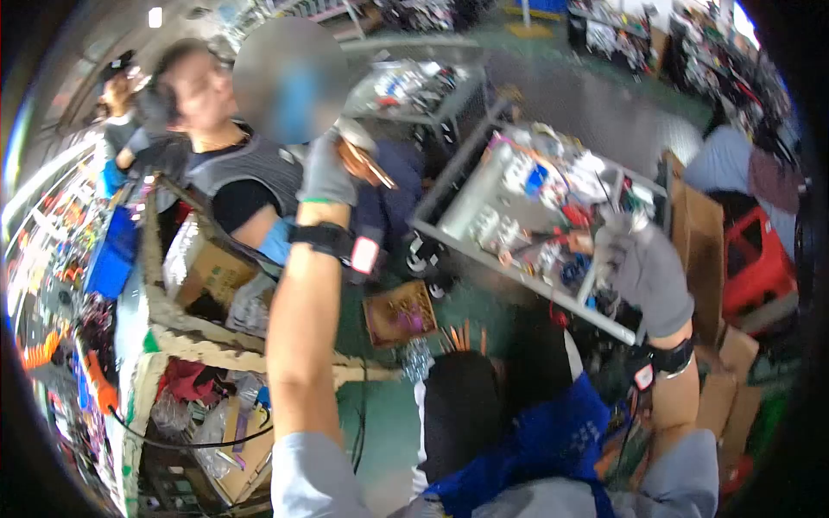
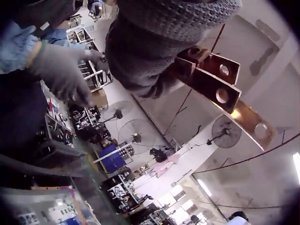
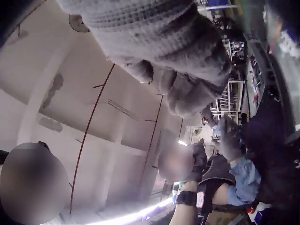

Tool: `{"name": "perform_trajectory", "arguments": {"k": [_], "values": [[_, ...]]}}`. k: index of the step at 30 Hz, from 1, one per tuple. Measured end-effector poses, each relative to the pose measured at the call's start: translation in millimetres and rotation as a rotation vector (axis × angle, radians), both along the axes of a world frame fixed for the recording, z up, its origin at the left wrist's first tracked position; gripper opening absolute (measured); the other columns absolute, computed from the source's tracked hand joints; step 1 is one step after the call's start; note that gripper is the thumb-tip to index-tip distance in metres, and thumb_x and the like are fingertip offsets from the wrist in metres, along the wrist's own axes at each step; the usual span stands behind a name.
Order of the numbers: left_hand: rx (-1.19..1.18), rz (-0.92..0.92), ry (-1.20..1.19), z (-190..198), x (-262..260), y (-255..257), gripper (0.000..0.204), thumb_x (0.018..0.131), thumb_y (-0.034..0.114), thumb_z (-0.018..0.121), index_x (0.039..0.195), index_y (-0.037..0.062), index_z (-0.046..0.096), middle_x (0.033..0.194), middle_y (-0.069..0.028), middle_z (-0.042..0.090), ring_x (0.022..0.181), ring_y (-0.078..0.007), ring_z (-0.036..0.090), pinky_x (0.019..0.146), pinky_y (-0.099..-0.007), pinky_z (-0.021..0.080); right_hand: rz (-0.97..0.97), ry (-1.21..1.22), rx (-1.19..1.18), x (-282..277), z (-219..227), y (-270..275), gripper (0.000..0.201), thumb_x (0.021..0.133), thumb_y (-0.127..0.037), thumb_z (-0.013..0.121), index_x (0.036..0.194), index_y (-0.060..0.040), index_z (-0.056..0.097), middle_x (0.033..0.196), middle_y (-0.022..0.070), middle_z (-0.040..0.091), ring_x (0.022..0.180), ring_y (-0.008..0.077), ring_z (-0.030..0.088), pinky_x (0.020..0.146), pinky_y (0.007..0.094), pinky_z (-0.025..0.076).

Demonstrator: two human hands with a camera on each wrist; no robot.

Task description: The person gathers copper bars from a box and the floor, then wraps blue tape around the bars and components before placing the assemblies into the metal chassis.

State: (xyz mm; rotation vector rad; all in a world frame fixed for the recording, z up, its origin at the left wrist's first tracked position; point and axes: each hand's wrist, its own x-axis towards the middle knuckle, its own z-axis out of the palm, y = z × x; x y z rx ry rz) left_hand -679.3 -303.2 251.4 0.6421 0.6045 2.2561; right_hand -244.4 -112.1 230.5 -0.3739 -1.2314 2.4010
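Observation:
My gloved left hand (image 1: 324,173) is raised at upper centre in the head view, gripping several flat copper bars (image 1: 370,166). In the left wrist view the bars (image 2: 211,89), each with a round hole near its end, stick out past the grey glove (image 2: 150,44). My gloved right hand (image 1: 643,272) is over the right side of a metal-framed cart (image 1: 532,286) loaded with mixed small parts. Its fingers (image 3: 187,96) bend loosely in the right wrist view, with nothing showing between them. Another person's gloved hand (image 2: 61,70) appears beside my left hand.
A person in a grey vest (image 1: 281,177) stands close at the left. On the floor lie a shallow box (image 1: 371,321) of small parts and several copper-coloured rods (image 1: 458,337). Cardboard (image 1: 698,250) and a red crate (image 1: 760,268) stand right of the cart.

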Motion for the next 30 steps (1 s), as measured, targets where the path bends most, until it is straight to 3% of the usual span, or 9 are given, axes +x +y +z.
{"name": "perform_trajectory", "arguments": {"k": [3, 4, 6, 8, 11, 12, 16, 23, 30], "values": [[-0.421, 0.427, 0.329, -1, -13, -1, 0.012, 0.095, 0.019, 0.057, 0.100, 0.0086, 0.053, 0.075, -0.0025, 0.054, 0.067, -0.0167, 0.057, 0.066, -0.0368, 0.056, -0.164, -0.078, 0.004, 29, 1, -8, 0.034, 0.095, -0.039, 0.055, 0.111, -0.0089, 0.057, 0.095, 0.0025, 0.057, 0.082, 0.0151, 0.054, 0.071, 0.0301, 0.047], [-0.194, -0.057, 0.466, -2, -35, -2, 0.022, 0.096, 0.024, 0.054, 0.113, 0.0100, 0.052, 0.091, -0.0052, 0.058, 0.080, -0.0195, 0.060, 0.072, -0.0378, 0.055, -0.112, -0.063, -0.025, 38, -9, 2, 0.037, 0.095, -0.040, 0.055, 0.113, -0.0076, 0.058, 0.098, 0.0049, 0.061, 0.083, 0.0163, 0.056, 0.072, 0.0319, 0.048], [0.060, -0.199, 0.611, -11, -44, 4, 0.031, 0.098, 0.028, 0.051, 0.125, 0.0119, 0.052, 0.106, -0.0066, 0.063, 0.092, -0.0210, 0.064, 0.075, -0.0366, 0.056, -0.083, -0.064, -0.048, 56, -26, 17, 0.040, 0.095, -0.041, 0.055, 0.115, -0.0064, 0.059, 0.099, 0.0062, 0.063, 0.083, 0.0165, 0.057, 0.072, 0.0322, 0.047], [-0.248, 0.324, 0.576, 8, -4, 11, 0.018, 0.097, 0.022, 0.053, 0.107, 0.0080, 0.057, 0.094, -0.0026, 0.062, 0.084, -0.0178, 0.063, 0.065, -0.0303, 0.053, -0.220, -0.151, -0.013, 56, -26, 4, 0.035, 0.096, -0.041, 0.055, 0.110, -0.0087, 0.057, 0.094, 0.0023, 0.058, 0.078, 0.0137, 0.052, 0.068, 0.0294, 0.045], [-0.022, 0.222, 0.104, 33, 5, 47, 0.023, 0.091, 0.026, 0.067, 0.081, 0.0098, 0.054, 0.076, -0.0063, 0.062, 0.075, -0.0214, 0.064, 0.081, -0.0390, 0.059, -0.133, -0.177, -0.052, 62, -37, 4, 0.030, 0.096, -0.040, 0.054, 0.104, -0.0112, 0.054, 0.090, -0.0002, 0.053, 0.074, 0.0122, 0.048, 0.066, 0.0277, 0.044], [-0.098, 0.190, 0.059, 46, 8, 50, 0.031, 0.090, 0.042, 0.054, 0.101, 0.0136, 0.051, 0.101, -0.0094, 0.051, 0.097, -0.0273, 0.051, 0.090, -0.0460, 0.046, -0.088, -0.167, -0.043, 63, -38, 3, 0.026, 0.096, -0.039, 0.054, 0.100, -0.0132, 0.051, 0.087, -0.0017, 0.050, 0.073, 0.0116, 0.046, 0.065, 0.0270, 0.043], [-0.127, 0.369, 0.130, 23, 41, 50, 0.024, 0.091, 0.032, 0.055, 0.100, 0.0098, 0.052, 0.093, -0.0066, 0.051, 0.087, -0.0232, 0.051, 0.085, -0.0399, 0.046, -0.138, -0.143, 0.037, 72, -50, -6, 0.026, 0.099, -0.037, 0.049, 0.112, -0.0135, 0.047, 0.086, -0.0021, 0.041, 0.071, 0.0100, 0.039, 0.061, 0.0265, 0.037], [-0.436, 0.801, 0.491, -116, 185, -2, 0.013, 0.093, 0.015, 0.057, 0.098, 0.0032, 0.056, 0.078, -0.0017, 0.051, 0.072, -0.0159, 0.050, 0.077, -0.0292, 0.047, 0.127, -0.457, 0.119, 64, -101, -15, 0.030, 0.097, -0.027, 0.054, 0.113, -0.0020, 0.056, 0.093, 0.0047, 0.061, 0.077, 0.0141, 0.058, 0.067, 0.0270, 0.048], [-1.460, 0.362, 0.747, -401, 312, -184, 0.026, 0.085, 0.021, 0.067, 0.102, 0.0011, 0.066, 0.086, -0.0122, 0.067, 0.079, -0.0207, 0.064, 0.071, -0.0332, 0.051, 0.470, -0.938, 0.564, 57, -266, -77, 0.030, 0.094, -0.027, 0.059, 0.107, -0.0001, 0.064, 0.089, 0.0080, 0.066, 0.077, 0.0173, 0.064, 0.068, 0.0302, 0.050]]}}
